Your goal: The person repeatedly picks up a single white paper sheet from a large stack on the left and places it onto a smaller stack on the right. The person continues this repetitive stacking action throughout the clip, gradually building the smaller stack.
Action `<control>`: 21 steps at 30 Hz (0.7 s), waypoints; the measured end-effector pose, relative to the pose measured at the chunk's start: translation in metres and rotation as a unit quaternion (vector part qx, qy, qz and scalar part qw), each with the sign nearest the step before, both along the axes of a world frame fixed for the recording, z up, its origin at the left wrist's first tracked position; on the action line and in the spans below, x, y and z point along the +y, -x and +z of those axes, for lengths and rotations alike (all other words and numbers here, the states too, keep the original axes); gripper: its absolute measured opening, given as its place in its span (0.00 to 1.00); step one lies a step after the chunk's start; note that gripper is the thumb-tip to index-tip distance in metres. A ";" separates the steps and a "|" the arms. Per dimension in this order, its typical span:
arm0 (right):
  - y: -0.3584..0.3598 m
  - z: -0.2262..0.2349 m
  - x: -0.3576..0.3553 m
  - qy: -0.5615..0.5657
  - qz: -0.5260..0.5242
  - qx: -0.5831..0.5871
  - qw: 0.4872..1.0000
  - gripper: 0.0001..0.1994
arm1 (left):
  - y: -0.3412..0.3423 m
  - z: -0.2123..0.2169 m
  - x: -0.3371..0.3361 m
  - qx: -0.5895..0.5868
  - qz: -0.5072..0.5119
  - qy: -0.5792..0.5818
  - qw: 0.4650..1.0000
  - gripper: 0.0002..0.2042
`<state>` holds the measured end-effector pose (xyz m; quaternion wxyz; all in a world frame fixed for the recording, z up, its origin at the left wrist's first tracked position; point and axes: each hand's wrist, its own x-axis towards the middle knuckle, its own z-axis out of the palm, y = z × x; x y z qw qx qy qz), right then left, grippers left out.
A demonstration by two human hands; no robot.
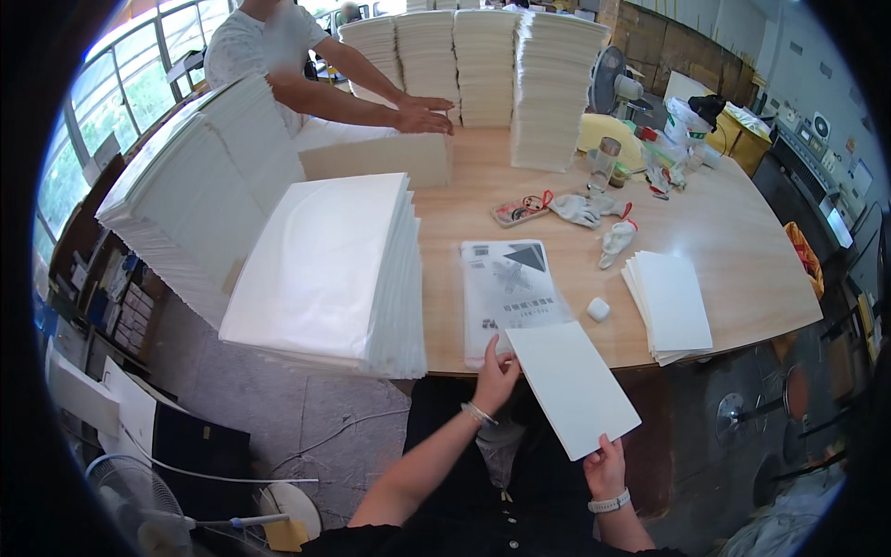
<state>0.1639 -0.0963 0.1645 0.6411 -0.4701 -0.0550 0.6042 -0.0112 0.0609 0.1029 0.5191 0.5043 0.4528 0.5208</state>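
Note:
My right hand [605, 467] grips the near right corner of a thin white booklet or stack of blank sheets [575, 390], which slants up from my lap toward the table. Its far end overlaps a flat printed plastic bag [506, 283] at the table's front edge. At the bag's near edge is my left hand [497, 376], its fingers curled in a pinch that seems to have hold of the bag, close to the booklet's left side. To the right lies a small fanned pile of similar white booklets [670, 304].
A tall paper stack [320, 265] stands at left, with more stacks [552, 93] at the back. A co-worker's hands [422, 116] rest near a cardboard panel [376, 161]. White gloves [580, 209], a glass [604, 160] and a small white case [598, 309] are on the table.

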 end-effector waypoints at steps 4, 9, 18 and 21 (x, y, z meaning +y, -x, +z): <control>0.004 -0.007 -0.020 0.019 0.034 0.015 0.999 0.08 | -0.031 -0.069 0.002 0.151 -0.084 -0.077 0.982 0.19; 0.016 -0.029 -0.032 0.052 0.073 -0.021 0.996 0.09 | -0.037 -0.119 -0.035 0.031 -0.166 -0.083 0.982 0.18; 0.033 -0.078 0.105 -0.070 0.162 0.096 0.980 0.12 | -0.022 -0.103 -0.060 -0.097 -0.187 0.197 0.957 0.20; 0.020 -0.061 0.096 0.010 0.292 -0.141 0.946 0.12 | 0.004 -0.080 -0.062 -0.140 -0.139 0.180 0.964 0.26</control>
